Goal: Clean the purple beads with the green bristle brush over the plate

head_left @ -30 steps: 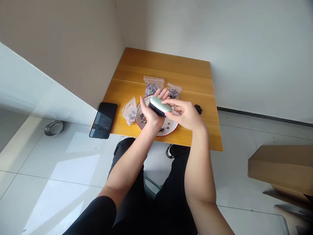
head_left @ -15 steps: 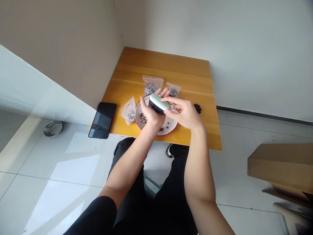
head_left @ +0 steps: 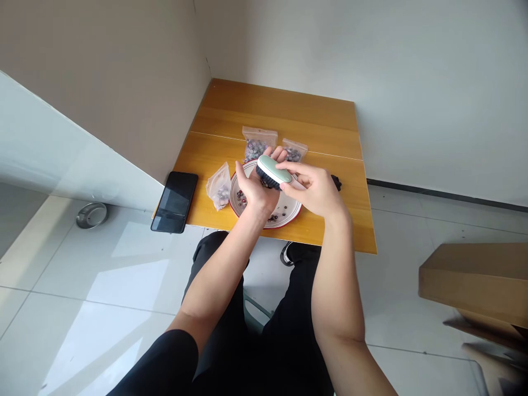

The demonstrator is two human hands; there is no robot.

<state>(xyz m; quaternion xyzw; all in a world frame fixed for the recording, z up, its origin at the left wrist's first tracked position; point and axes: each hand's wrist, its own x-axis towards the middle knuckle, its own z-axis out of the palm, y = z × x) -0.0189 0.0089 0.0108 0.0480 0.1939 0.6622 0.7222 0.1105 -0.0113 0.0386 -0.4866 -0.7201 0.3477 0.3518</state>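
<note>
Left hand: the person's left hand (head_left: 256, 197) lies palm up, fingers extended and unclenched, below the brush.
Right hand: the person's right hand (head_left: 319, 190) grips the brush by its right end, thumb at the near edge, fingers on top.
Brush: an oval brush with a pale green back, white rim and black bristles (head_left: 273, 169), over the left palm and left of the right hand; whether the bristles touch the palm, I cannot tell.
Long axis: slants from far left to near right, one end toward the left fingers, the other in the right hand's grip.
Facing: green back up, bristles down toward the left palm.
Plate: a round white plate with a red rim (head_left: 293, 213), beneath both hands, bearing small dark and red beads (head_left: 241, 199).
Far side: two clear plastic bags of purplish-grey beads (head_left: 256, 147), beyond the fingers on the yellow-brown wooden desk (head_left: 280, 102).
</note>
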